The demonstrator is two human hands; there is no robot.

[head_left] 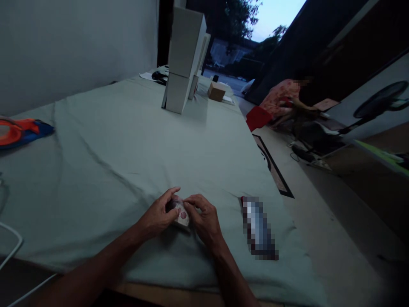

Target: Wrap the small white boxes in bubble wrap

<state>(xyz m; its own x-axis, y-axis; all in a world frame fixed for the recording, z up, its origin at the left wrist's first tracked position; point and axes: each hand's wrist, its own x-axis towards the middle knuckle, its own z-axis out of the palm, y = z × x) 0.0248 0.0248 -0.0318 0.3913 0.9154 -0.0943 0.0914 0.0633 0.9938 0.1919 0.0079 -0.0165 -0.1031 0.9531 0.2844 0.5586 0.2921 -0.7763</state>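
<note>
Green cloth (pixel 220 145) stretches ahead | edge (pixel 166 280) near | left hand (pixel 162 212), right hand (pixel 204 213) pinching patterned item (pixel 183 216)

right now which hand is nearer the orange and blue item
Left. The left hand lies to the right of the orange and blue item; the right hand is farther right.

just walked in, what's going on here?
A person is handling a small pale item with reddish spots at a cloth-covered table. The left hand holds its left side; the right hand's fingertips are at its upper right edge, grip unclear. A pixelated object lies to the right.
</note>
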